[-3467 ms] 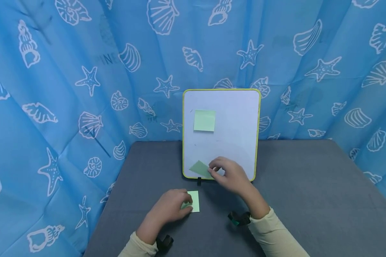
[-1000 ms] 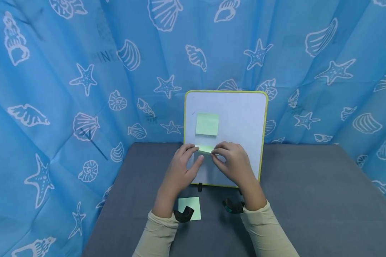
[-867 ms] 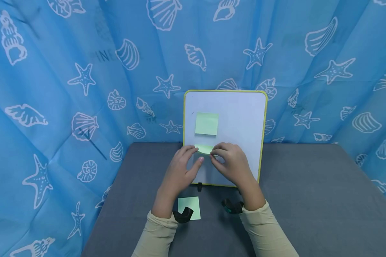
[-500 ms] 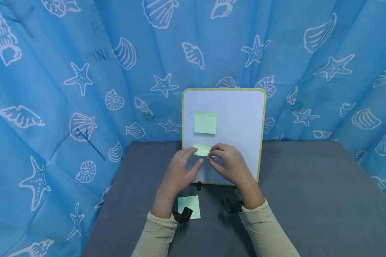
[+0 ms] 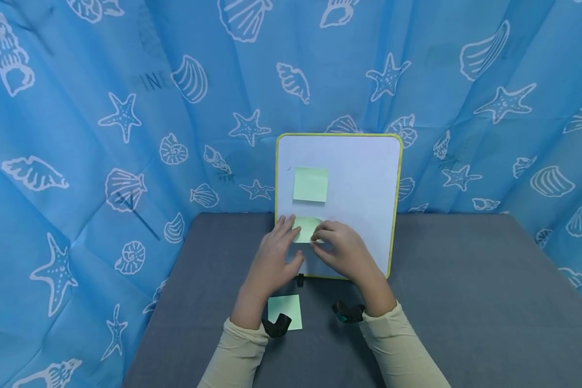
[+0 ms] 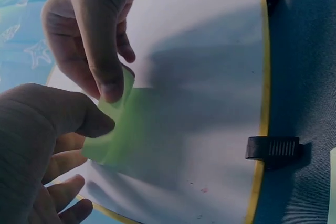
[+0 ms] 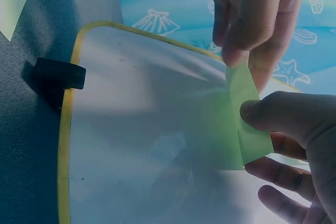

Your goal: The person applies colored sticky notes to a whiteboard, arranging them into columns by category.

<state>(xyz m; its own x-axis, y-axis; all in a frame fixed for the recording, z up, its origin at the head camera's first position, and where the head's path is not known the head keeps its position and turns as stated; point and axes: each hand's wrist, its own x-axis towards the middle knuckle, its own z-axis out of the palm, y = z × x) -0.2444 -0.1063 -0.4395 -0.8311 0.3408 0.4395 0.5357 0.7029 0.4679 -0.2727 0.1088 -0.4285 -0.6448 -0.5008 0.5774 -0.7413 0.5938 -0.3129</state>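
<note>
Tbh ur right hand [image 5: 343,249] pinches the curling note [image 5: 306,230], left hand [image 5: 271,261] splayed; prob light/flimsy (creases easily), grip edges.

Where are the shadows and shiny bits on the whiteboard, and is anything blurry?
Head view: a thin shadow lies under the upper green note; left wrist view: a big soft shadow darkens part of the whiteboard, and the curtain looks hazy; right wrist view: pale glare streaks the board, and a green glow, probably reflected from the lower green note, shows beside it.
</note>
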